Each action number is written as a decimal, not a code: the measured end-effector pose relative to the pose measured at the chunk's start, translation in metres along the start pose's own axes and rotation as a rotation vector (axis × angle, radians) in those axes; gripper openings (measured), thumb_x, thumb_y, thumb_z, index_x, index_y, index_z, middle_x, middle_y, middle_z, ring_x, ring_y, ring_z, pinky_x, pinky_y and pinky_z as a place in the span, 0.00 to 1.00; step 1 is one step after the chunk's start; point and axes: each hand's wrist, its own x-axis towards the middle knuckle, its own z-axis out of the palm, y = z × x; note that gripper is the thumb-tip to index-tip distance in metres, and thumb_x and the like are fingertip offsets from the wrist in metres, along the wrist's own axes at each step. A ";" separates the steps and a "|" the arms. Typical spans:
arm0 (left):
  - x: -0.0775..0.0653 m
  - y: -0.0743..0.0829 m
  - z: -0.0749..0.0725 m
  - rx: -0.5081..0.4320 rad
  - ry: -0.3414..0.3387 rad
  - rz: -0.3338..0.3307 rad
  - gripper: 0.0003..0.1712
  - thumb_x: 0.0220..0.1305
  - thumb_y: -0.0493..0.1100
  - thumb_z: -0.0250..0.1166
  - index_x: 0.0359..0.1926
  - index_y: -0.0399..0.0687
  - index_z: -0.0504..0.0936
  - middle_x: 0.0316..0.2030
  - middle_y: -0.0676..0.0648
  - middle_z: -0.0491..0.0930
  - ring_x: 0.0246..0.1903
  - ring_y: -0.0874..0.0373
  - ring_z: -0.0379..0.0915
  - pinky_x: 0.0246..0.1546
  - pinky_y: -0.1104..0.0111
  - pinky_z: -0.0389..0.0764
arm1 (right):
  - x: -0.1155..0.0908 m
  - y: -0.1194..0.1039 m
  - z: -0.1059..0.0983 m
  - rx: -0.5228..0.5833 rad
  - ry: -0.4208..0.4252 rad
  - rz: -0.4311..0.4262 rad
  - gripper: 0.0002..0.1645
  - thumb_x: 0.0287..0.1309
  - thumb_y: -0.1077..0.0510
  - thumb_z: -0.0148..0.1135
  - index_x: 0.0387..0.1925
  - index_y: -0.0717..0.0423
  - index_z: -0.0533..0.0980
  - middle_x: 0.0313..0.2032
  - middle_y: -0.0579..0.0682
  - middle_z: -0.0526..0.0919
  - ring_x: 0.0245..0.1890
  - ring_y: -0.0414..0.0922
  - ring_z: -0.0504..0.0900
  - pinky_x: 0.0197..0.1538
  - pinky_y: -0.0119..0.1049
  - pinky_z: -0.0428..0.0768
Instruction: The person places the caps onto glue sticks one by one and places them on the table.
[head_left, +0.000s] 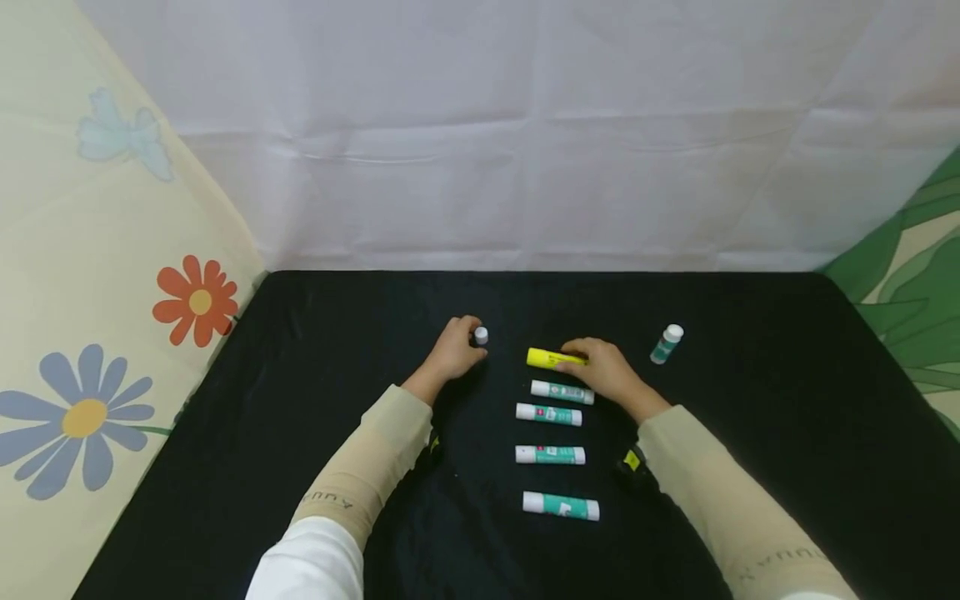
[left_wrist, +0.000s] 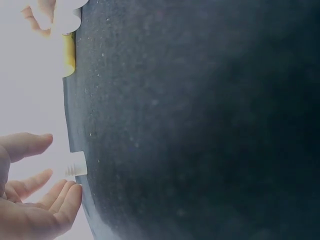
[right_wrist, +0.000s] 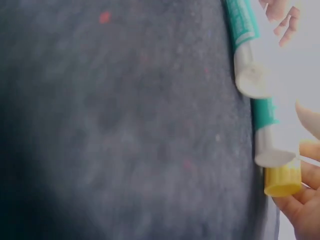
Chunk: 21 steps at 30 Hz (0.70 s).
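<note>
My left hand [head_left: 452, 350] is held round a small white cylinder [head_left: 481, 336] that looks like a glue stick's end or cap. In the left wrist view, thumb and fingers are spread on either side of this white piece [left_wrist: 77, 163], with gaps between. My right hand [head_left: 609, 371] holds the right part of a yellow stick [head_left: 546, 358] with dark print, thumb on the near side and fingers on the far side. The yellow end [right_wrist: 283, 181] shows beside the fingers in the right wrist view. Just nearer lies a white-and-green glue stick [head_left: 562, 392].
Below it, more glue sticks lie sideways in a column: one [head_left: 549, 414], another [head_left: 550, 455] and the nearest [head_left: 561, 506]. A glue stick with a white cap [head_left: 666, 344] stands tilted in view at the right. The black tablecloth [head_left: 337, 333] meets a white backdrop [head_left: 450, 200].
</note>
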 end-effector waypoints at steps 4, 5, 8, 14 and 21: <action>0.001 0.002 0.000 0.016 -0.002 0.008 0.24 0.50 0.36 0.62 0.49 0.32 0.67 0.45 0.38 0.67 0.45 0.50 0.63 0.45 0.62 0.66 | -0.003 0.003 -0.004 0.021 -0.013 0.071 0.31 0.51 0.43 0.55 0.44 0.66 0.72 0.40 0.61 0.75 0.39 0.54 0.73 0.42 0.48 0.69; 0.002 0.003 0.000 0.019 -0.004 0.006 0.24 0.50 0.36 0.62 0.49 0.32 0.67 0.45 0.38 0.67 0.45 0.49 0.63 0.46 0.62 0.66 | -0.005 0.003 -0.005 0.018 -0.010 0.084 0.30 0.52 0.44 0.55 0.45 0.67 0.71 0.40 0.61 0.75 0.39 0.54 0.73 0.41 0.48 0.69; 0.002 0.005 0.001 0.028 -0.019 -0.010 0.25 0.51 0.37 0.62 0.50 0.32 0.67 0.46 0.37 0.66 0.45 0.49 0.63 0.45 0.63 0.66 | -0.009 0.006 -0.008 0.019 -0.001 0.130 0.30 0.54 0.44 0.52 0.46 0.67 0.70 0.40 0.61 0.75 0.37 0.53 0.73 0.39 0.46 0.71; 0.003 0.008 0.003 0.050 -0.039 -0.027 0.25 0.52 0.38 0.62 0.51 0.34 0.67 0.47 0.38 0.65 0.44 0.50 0.64 0.44 0.63 0.67 | -0.018 0.011 -0.012 0.034 0.022 0.191 0.32 0.56 0.41 0.47 0.48 0.66 0.69 0.40 0.60 0.75 0.37 0.52 0.73 0.37 0.45 0.72; 0.004 0.010 0.005 0.087 -0.042 -0.009 0.24 0.53 0.40 0.60 0.51 0.35 0.68 0.48 0.38 0.65 0.45 0.49 0.64 0.44 0.63 0.68 | -0.030 0.018 -0.019 0.038 0.068 0.218 0.34 0.56 0.40 0.45 0.49 0.67 0.68 0.42 0.63 0.73 0.40 0.55 0.72 0.40 0.48 0.70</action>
